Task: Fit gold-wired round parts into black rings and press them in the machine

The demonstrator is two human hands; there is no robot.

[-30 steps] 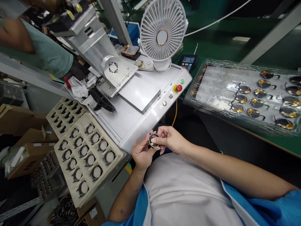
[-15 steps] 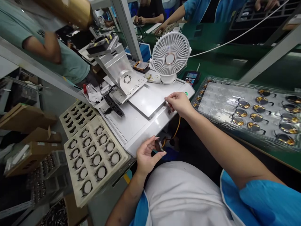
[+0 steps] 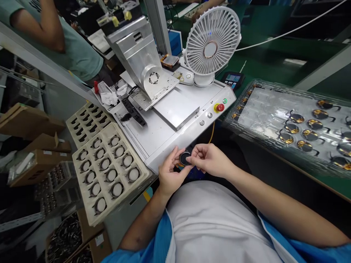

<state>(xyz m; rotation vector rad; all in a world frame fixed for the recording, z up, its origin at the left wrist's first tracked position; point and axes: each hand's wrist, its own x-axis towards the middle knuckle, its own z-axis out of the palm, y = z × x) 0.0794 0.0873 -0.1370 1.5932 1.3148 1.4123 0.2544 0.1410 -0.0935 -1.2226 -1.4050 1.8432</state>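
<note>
Taking the round watch case in the hands as the centre of the dial, a carton (image 3: 101,248) of dark strips lies out at 8 o'clock, at the far left. At 9 o'clock a brown cardboard box (image 3: 44,170) sits well apart. Between 9 and 10 o'clock an upper cream tray (image 3: 89,122) shows dark cut-outs, and a lower cream tray (image 3: 111,202), at 9 o'clock, carries rows of round cases with pale faces and small dark lugs. A person in a pale green shirt (image 3: 79,54) stands at 10 o'clock. At 11 o'clock a tilted silver metal fixture (image 3: 137,47) rests on the white machine base (image 3: 156,133).

Below the base's front edge the left hand (image 3: 171,175) curls its fingers and thumb around the rim of the dark-faced round watch case (image 3: 184,158), holding it just in front of the wearer's belly. The right hand (image 3: 211,159) comes in from 3 o'clock, its thumb and forefinger drawn together at the right side of the case's face; I cannot tell whether anything is pinched between them.

Between 12 and 1 o'clock stands a white fan (image 3: 212,44). Towards 1 to 2 o'clock are a red stop button (image 3: 220,107) and, beyond it, a small keypad with a screen (image 3: 233,78). Between 2 and 3 o'clock a clear plastic tray (image 3: 255,113) holds dark discs with gold-coloured parts and curved black tails.
</note>
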